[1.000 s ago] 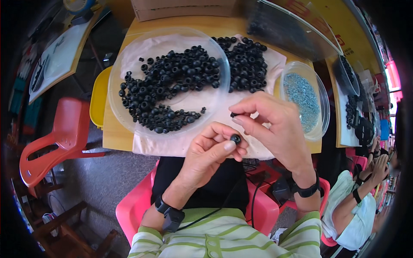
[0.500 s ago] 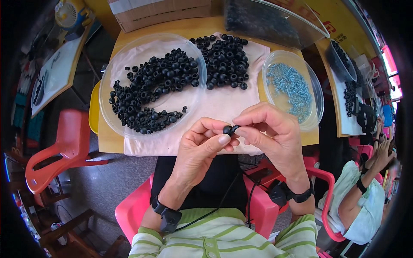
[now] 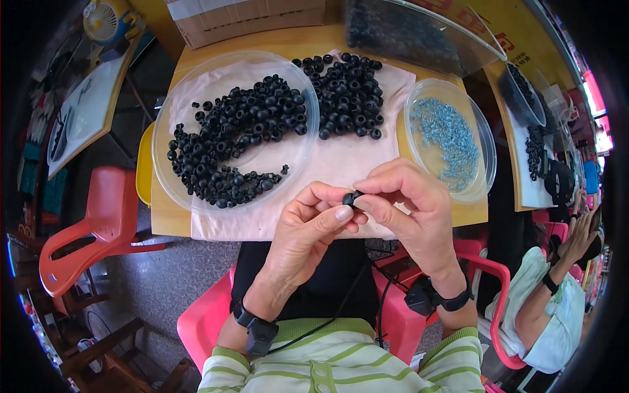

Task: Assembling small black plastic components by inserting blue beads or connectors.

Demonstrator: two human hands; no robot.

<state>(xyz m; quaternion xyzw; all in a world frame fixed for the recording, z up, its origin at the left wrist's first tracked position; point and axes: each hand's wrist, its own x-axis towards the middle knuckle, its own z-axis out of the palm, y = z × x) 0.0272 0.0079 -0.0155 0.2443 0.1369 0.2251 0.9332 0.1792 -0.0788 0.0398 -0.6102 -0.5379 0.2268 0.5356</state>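
My left hand [image 3: 308, 229] and my right hand [image 3: 406, 203] meet over the near edge of the table, both pinching one small black rubber ring [image 3: 350, 198] between their fingertips. Just beyond them lies a large clear plastic dish [image 3: 196, 85] holding a heap of the same black rings [image 3: 229, 144]. A second loose pile of black rings [image 3: 347, 95] rests on the white cloth [image 3: 341, 160] to the right of that dish. A smaller clear bowl [image 3: 481, 170] with tiny blue parts [image 3: 449, 141] stands to the right of my right hand.
A cardboard box [image 3: 249, 16] and a clear tray of black parts [image 3: 419, 33] stand at the table's far edge. A red plastic chair [image 3: 98, 223] is on my left. Another person [image 3: 557, 301] sits at my right beside a table with more black parts [image 3: 534, 150].
My hands have come together: a second ago the left held the ring alone below the right hand; now both pinch it, slightly higher over the table's edge.
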